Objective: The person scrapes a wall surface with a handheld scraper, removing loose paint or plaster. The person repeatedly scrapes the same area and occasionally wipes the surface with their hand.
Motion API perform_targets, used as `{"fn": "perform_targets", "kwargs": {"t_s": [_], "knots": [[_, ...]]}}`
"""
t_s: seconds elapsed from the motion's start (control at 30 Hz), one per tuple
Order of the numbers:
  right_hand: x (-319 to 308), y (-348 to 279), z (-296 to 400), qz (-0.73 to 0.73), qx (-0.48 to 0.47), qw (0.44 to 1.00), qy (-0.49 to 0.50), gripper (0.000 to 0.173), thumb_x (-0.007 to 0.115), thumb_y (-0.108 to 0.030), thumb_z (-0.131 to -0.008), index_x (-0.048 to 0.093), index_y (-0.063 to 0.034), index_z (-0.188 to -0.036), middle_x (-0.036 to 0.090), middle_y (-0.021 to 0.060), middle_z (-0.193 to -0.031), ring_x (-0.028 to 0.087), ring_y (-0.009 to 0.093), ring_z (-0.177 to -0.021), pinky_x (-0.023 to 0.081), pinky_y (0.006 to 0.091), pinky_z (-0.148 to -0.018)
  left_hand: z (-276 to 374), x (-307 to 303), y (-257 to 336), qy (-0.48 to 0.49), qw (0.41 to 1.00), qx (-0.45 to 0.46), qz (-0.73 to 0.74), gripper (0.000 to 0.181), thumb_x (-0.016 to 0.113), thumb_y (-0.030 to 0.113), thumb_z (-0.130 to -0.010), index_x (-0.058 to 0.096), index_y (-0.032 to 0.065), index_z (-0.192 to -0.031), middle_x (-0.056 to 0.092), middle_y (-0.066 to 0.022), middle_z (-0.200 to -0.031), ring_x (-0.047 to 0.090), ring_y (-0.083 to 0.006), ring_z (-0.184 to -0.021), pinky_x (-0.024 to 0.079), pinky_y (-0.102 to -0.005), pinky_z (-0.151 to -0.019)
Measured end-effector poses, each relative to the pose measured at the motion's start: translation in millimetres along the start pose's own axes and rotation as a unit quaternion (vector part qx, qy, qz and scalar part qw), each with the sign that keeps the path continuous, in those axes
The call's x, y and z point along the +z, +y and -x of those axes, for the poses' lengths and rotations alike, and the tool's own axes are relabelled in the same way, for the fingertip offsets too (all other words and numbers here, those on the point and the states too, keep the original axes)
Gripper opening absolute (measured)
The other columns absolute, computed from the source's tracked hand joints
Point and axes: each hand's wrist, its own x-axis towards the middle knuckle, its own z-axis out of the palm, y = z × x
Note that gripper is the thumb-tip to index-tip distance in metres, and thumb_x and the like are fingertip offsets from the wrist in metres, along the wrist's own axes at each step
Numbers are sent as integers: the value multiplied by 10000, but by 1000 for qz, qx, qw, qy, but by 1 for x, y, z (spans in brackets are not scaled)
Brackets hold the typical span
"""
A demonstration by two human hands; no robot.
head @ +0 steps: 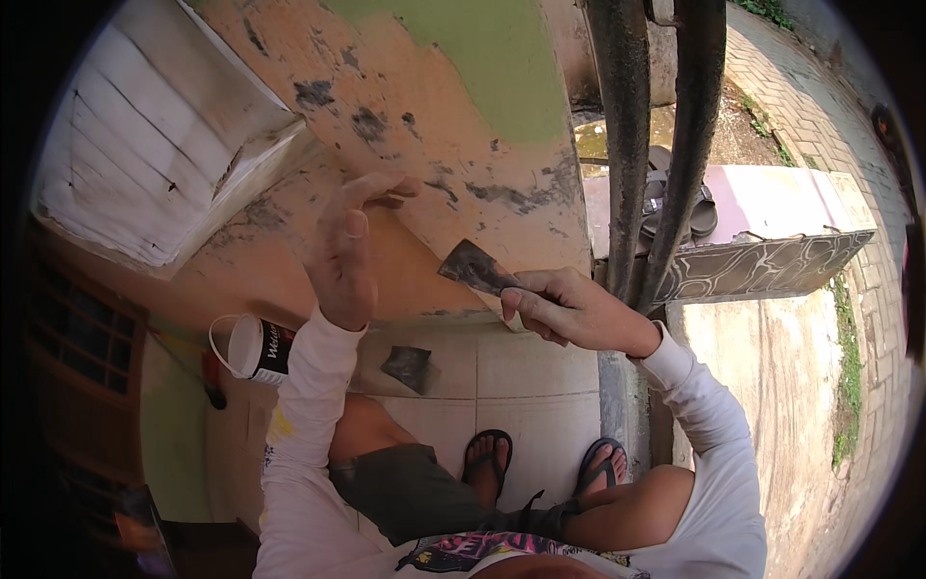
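Note:
My right hand grips a putty knife with a dark, stained blade, which points left toward the wall. In front of me is the painted wall, with orange and green paint and dark grey patches where the surface is worn. My left hand is raised beside the wall, its fingers bent and the thumb apart, with nothing visible in it. Whether its fingertips touch the wall, I cannot tell. A dark square sheet, possibly sandpaper, lies on the tiled floor below my hands.
Left of my left forearm lies a white plastic bucket with a black label. A white ledge juts out at upper left. Dark metal posts stand at right, before a low wall bearing sandals.

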Motion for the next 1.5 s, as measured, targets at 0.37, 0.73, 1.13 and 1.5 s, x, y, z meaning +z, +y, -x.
{"fn": "perform_targets", "kwargs": {"t_s": [0.37, 0.73, 1.13, 1.5], "knots": [[19, -13, -29, -213, -62, 958, 182, 466, 388, -451, -1024, 533, -48, -840, 435, -17, -502, 428, 74, -386, 324, 230, -378, -3, 74, -4, -43, 946, -256, 192, 387, 399, 311, -1045, 570, -35, -1073, 580, -42, -868, 540, -110, -800, 474, -228, -773], [13, -14, -35, -239, -48, 946, 215, 502, 379, -447, -1028, 472, -70, -710, 426, 1, -491, 404, 79, -381, 308, 243, -366, -15, 99, -12, 13, 917, -302, 261, 447, 360, 341, -1048, 509, -49, -1207, 643, -153, -1081, 637, -175, -909, 519, -230, -645], [1, -11, -28, -168, -63, 956, 230, 451, 428, -326, -1033, 558, 20, -775, 470, 19, -523, 435, 79, -382, 327, 247, -364, -15, 114, 5, 45, 866, -354, 349, 459, 363, 385, -1041, 522, -27, -1166, 644, -144, -1046, 625, -191, -914, 528, -301, -782], [0, -22, -34, -65, -124, 945, 297, 385, 460, -257, -1020, 557, 100, -1122, 569, 114, -638, 561, 152, -583, 433, 299, -555, -21, 112, 2, 86, 830, -353, 423, 411, 369, 360, -1041, 511, -10, -1151, 618, -105, -992, 597, -212, -1000, 477, -354, -906]]}}
